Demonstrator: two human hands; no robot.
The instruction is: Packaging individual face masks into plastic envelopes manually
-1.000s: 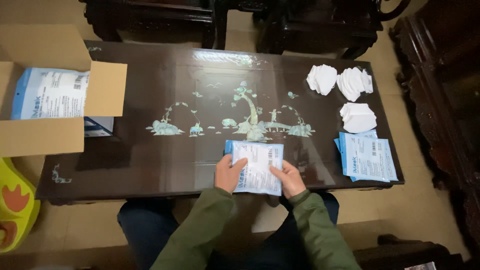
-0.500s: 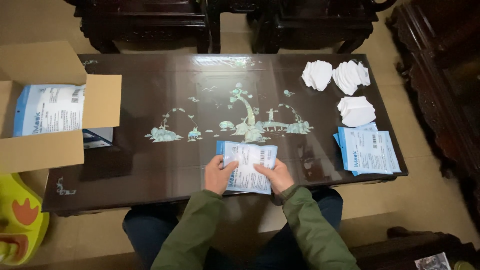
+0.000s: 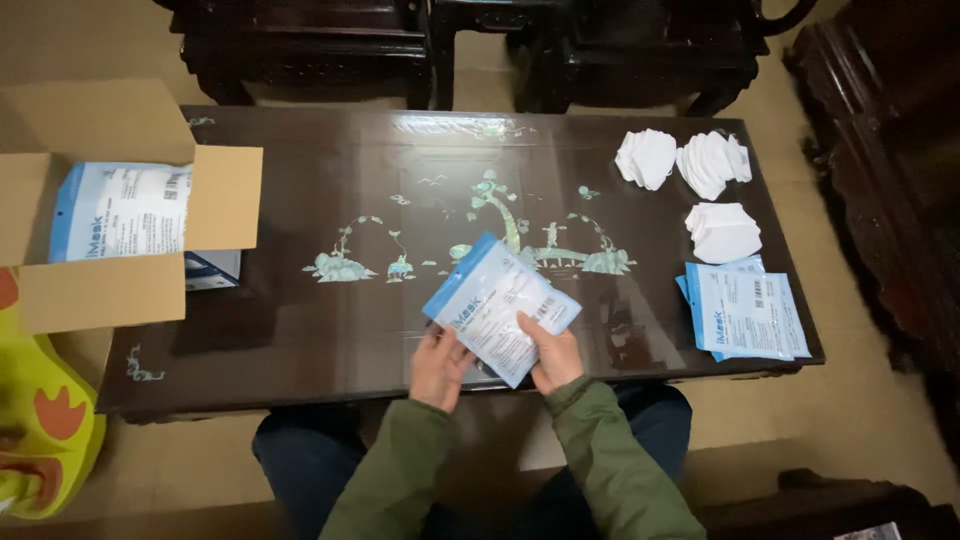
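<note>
One dark worktop [image 3: 300, 340] fills most of the view, glossy, with a pale inlaid tree scene in the middle; glare near the far edge washes out the surface there. Dark carved furniture [image 3: 600, 50] behind it is cut off by the top of the frame, more of it runs off the right edge.

Cardboard box [image 3: 120, 290] sits on the worktop's left end, flaps open, partly out of frame on the left. Inside: a white-and-blue packet lying flat, contents under it hidden. A darker blue item pokes out under the right flap, can't tell what it is. Yellow-green and orange object [image 3: 40, 440] at lower left is cropped, shape unclear.

Right end of worktop: stack of flat packets [image 3: 745, 315], white with blue edge, count not readable since they overlap. Beyond them three piles of folded white masks [image 3: 690, 185], individual pieces too small to separate.

Both hands grasp one packet [image 3: 500, 310], tilted, held above the near edge of the worktop, apart from the surface as far as I can tell. Left hand [image 3: 438, 365] grips the lower left side, fingers hidden behind the packet. Right hand [image 3: 553, 355] holds the lower right side, thumb on the front face. Green sleeves; lap below is in shadow.
</note>
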